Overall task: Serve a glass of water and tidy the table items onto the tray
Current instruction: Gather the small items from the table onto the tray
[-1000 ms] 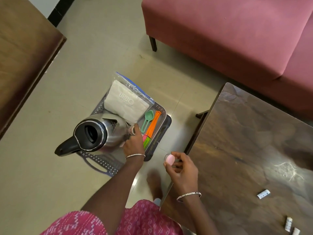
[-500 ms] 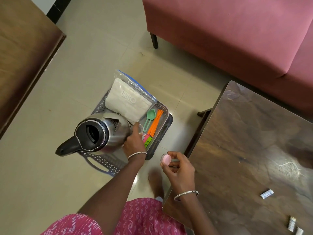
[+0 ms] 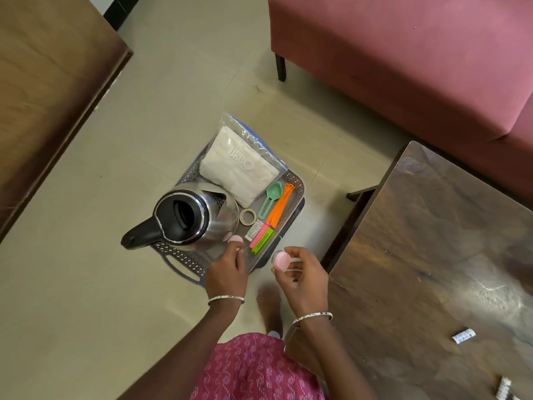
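The floor (image 3: 86, 284) is pale tile. A pink sofa (image 3: 403, 67) stands at the far side. A dark brown tabletop (image 3: 432, 255) is on my right, with small white rolls (image 3: 463, 334) lying on it. Another brown wood top (image 3: 43, 96) is on my left.

The gray tray (image 3: 292, 183) sits on the floor, just in front of me. It has little holes in its walls. On it stand a shiny kettle (image 3: 196, 215) with its lid open, a clear bag of white napkins (image 3: 242, 166), a tape roll (image 3: 248, 217), a green spoon (image 3: 271, 197), an orange clip (image 3: 278, 204) and pink and green clips (image 3: 261, 238).

My hands are apart. My left hand (image 3: 227, 272) pinches a small pink disc (image 3: 236, 239) over the tray, right beside the kettle. My right hand (image 3: 302, 272) pinches a bigger pink disc (image 3: 281, 261) just past the tray's near corner.
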### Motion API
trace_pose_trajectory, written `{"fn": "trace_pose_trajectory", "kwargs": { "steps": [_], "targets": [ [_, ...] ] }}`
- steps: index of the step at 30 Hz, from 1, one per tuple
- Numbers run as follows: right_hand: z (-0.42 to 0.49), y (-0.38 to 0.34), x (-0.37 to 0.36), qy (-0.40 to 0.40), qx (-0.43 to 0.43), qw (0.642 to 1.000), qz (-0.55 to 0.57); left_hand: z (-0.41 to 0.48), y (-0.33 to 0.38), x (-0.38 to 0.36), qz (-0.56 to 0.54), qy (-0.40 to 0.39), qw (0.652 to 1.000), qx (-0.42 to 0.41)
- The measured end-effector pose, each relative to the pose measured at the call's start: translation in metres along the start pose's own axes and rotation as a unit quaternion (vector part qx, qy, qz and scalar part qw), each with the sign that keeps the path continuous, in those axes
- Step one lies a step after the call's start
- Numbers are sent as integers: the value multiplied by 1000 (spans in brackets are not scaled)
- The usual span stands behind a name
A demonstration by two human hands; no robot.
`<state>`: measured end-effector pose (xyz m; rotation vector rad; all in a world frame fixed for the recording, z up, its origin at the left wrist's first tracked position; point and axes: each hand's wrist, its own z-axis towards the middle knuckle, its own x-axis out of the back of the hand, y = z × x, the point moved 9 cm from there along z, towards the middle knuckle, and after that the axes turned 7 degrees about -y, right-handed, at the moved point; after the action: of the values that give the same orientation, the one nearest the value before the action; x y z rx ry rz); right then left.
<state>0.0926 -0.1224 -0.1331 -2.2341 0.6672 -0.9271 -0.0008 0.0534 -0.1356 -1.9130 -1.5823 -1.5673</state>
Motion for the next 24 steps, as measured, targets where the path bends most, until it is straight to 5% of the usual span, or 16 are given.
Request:
{"fn": "trace_pose_trajectory", "kwargs": {
  "steps": [5,9,13,17,19,22,24],
  "targets": [
    [16,-42,-27,-19,114,991,-70,-6,-37,1,-27,-16,998,54],
    [31,-59,-65,-52,157,954,-249,3,-55,-5,-90,-27,990,107],
    [40,-55,-96,-70,134,898,-412,7,-70,-17,-172,-48,969,168],
    [44,-47,-113,-83,127,875,-459,9,-81,-33,-217,-83,947,223],
    [48,-44,-116,-87,121,870,-471,9,-90,-48,-294,-108,907,281],
    [52,-39,-120,-98,105,869,-474,2,-92,-70,-462,-131,800,360],
    [53,-38,-120,-93,99,868,-477,2,-92,-74,-485,-139,778,374]
  ]
}}
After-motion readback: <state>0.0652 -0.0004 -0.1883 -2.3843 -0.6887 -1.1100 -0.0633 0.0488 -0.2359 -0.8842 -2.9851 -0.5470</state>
